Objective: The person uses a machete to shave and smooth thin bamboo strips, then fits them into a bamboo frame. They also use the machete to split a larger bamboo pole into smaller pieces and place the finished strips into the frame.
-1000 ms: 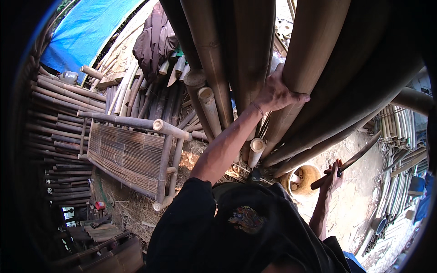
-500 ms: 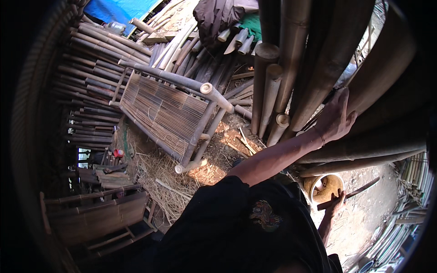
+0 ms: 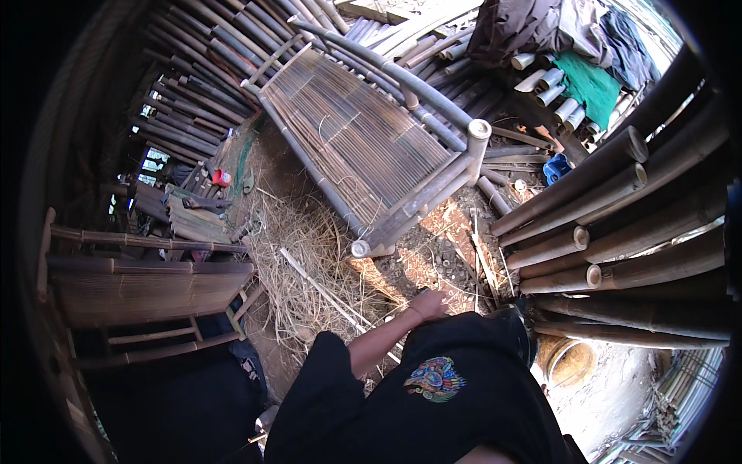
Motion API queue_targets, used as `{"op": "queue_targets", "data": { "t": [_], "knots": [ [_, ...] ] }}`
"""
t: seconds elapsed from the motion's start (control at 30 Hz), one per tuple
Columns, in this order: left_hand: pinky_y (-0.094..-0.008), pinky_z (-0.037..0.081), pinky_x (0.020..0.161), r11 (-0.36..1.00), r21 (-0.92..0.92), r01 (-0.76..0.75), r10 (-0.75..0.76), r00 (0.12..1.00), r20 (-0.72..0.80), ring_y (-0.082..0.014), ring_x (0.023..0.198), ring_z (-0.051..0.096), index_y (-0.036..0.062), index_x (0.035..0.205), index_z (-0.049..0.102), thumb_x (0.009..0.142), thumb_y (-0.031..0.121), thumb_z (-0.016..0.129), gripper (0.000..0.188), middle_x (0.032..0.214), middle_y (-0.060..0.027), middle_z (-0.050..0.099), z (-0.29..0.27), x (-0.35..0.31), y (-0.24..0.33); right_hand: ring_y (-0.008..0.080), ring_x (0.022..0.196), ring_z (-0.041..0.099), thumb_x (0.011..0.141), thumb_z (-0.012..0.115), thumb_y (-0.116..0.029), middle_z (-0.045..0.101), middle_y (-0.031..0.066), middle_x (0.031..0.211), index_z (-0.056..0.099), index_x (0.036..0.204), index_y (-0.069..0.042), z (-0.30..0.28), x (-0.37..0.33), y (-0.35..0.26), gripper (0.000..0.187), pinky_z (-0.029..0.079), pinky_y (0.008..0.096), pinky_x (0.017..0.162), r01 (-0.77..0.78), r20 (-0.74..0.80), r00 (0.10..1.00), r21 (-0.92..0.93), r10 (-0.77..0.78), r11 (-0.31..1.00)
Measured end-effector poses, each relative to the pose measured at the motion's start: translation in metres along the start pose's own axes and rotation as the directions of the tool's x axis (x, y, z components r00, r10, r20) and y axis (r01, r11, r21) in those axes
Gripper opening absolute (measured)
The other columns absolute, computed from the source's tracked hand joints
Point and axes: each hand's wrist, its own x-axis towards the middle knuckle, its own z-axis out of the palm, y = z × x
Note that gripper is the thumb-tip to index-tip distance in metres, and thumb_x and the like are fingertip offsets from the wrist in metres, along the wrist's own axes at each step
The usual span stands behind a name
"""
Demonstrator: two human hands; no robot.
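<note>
My left hand (image 3: 430,304) is in front of my waist, over the littered ground. Its fingers are too small and foreshortened to show whether they are closed, and no object shows in it. My right hand does not show; my dark shirt covers that side. Beyond my left hand stands a long bamboo bench (image 3: 348,139) with a slatted top and round pole rails. To the right, several thick bamboo poles (image 3: 572,247) lean in a row with their cut ends toward me. Beside my right side is a yellowish bucket (image 3: 568,362).
Straw and bamboo shavings (image 3: 297,271) cover the ground at the left. Behind them lie stacked bamboo pieces and a red cup (image 3: 222,178). A bamboo seat (image 3: 147,298) stands at the lower left. Dark cloth (image 3: 541,31) and a green cloth (image 3: 591,89) cover poles at the back.
My left hand has come down from the leaning poles to my waist. My right hand, which held a long dark blade-like tool, has gone out of sight. The view has turned left.
</note>
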Motion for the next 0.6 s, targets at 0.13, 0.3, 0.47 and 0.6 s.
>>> {"op": "queue_targets", "data": {
  "t": [0.13, 0.3, 0.47, 0.6],
  "knots": [
    [-0.046, 0.047, 0.092, 0.849, -0.01, 0.529, -0.527, 0.844, -0.094, -0.0373, 0.107, 0.058, 0.0029, 0.109, 0.06, 0.084, 0.025, 0.051, 0.034, 0.117, -0.019, 0.06, -0.017, -0.139, -0.136, 0.0294, 0.077, 0.062, 0.081, 0.057, -0.045, 0.06, 0.0112, 0.074, 0.062, 0.092, -0.003, 0.082, -0.09, -0.032, 0.044, 0.051, 0.0458, 0.073, 0.255, 0.124, 0.967, -0.479, -0.222, 0.84],
    [-0.0485, 0.049, 0.089, 0.631, -0.214, 0.746, -0.755, 0.653, 0.051, -0.0412, 0.102, 0.061, -0.0004, 0.106, 0.061, 0.086, 0.026, 0.051, 0.035, 0.106, -0.0242, 0.064, -0.002, -0.282, -0.179, 0.0378, 0.088, 0.067, 0.074, 0.061, -0.033, 0.068, 0.0236, 0.087, 0.065, 0.088, 0.004, 0.207, -0.143, -0.103, 0.039, 0.051, 0.0475, 0.078, 0.629, 0.371, 0.73, -0.692, -0.574, 0.354],
    [-0.049, 0.049, 0.085, 0.599, -0.471, 0.647, -0.725, 0.688, 0.023, -0.0427, 0.1, 0.061, -0.0001, 0.104, 0.061, 0.085, 0.035, 0.057, 0.04, 0.103, -0.0264, 0.063, 0.079, -0.324, -0.187, 0.0383, 0.086, 0.066, 0.074, 0.063, -0.029, 0.067, 0.0245, 0.09, 0.063, 0.094, 0.001, 0.343, -0.25, -0.146, 0.036, 0.05, 0.0447, 0.077, 0.886, 0.588, 0.304, -0.463, -0.75, -0.003],
    [-0.0493, 0.049, 0.083, 0.451, -0.599, 0.662, -0.734, 0.657, 0.173, -0.0431, 0.098, 0.061, 0.0003, 0.107, 0.059, 0.085, 0.037, 0.058, 0.043, 0.097, -0.0252, 0.065, 0.137, -0.318, -0.214, 0.0329, 0.071, 0.065, 0.069, 0.069, -0.025, 0.066, 0.0186, 0.074, 0.064, 0.084, 0.003, 0.466, -0.315, -0.177, 0.032, 0.05, 0.0429, 0.067, 0.858, 0.792, 0.451, -0.511, -0.411, -0.042]
  ]
}}
